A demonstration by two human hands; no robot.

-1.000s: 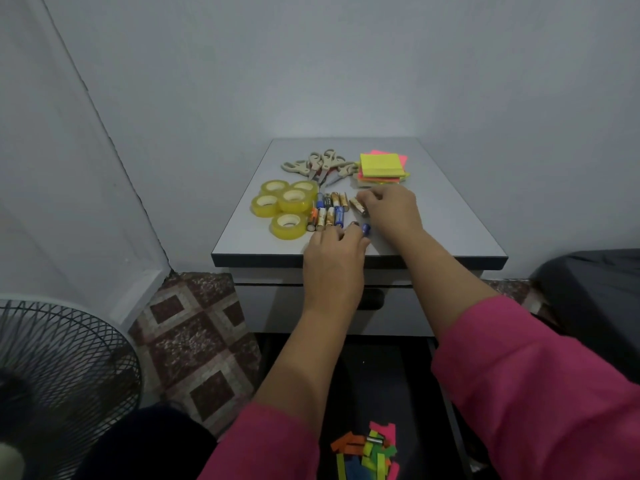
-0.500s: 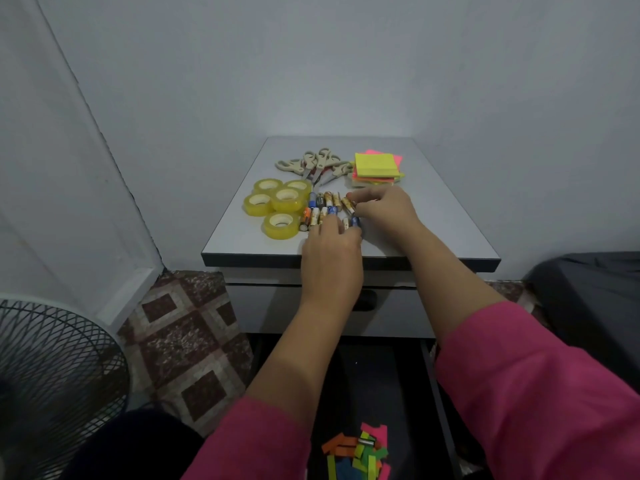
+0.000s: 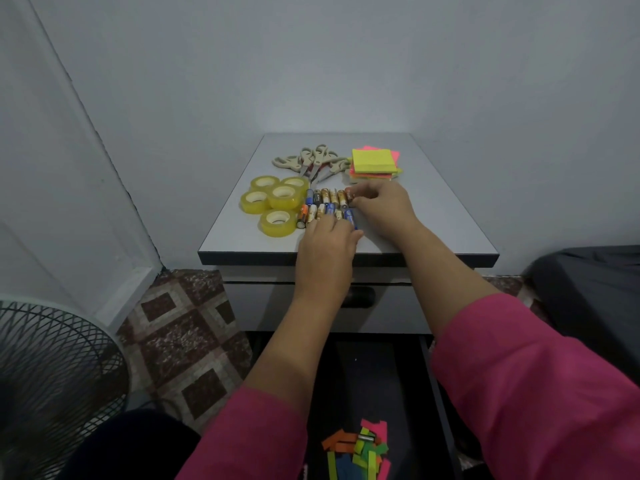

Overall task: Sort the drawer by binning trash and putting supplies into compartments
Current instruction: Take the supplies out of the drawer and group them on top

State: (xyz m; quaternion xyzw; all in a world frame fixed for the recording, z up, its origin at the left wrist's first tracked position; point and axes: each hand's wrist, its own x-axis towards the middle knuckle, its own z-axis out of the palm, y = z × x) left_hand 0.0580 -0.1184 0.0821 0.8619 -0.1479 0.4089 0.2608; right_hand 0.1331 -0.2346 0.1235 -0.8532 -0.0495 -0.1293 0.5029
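A smooth grey rectangular bench (image 3: 433,216) carries five glossy yellow tape rolls (image 3: 273,202), beige-handled scissors (image 3: 311,162), a square neon sticky-note stack (image 3: 374,162) and two rows of small cylindrical batteries (image 3: 323,204), the left hand (image 3: 327,242) resting flat-fingered on the near row, the right hand (image 3: 384,206) pinching an orange battery (image 3: 350,194) at the far row's end.

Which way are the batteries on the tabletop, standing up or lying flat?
Lying flat. The batteries lie on their sides in two close rows on the tabletop, beside the tape rolls; both hands cover the nearer ends.
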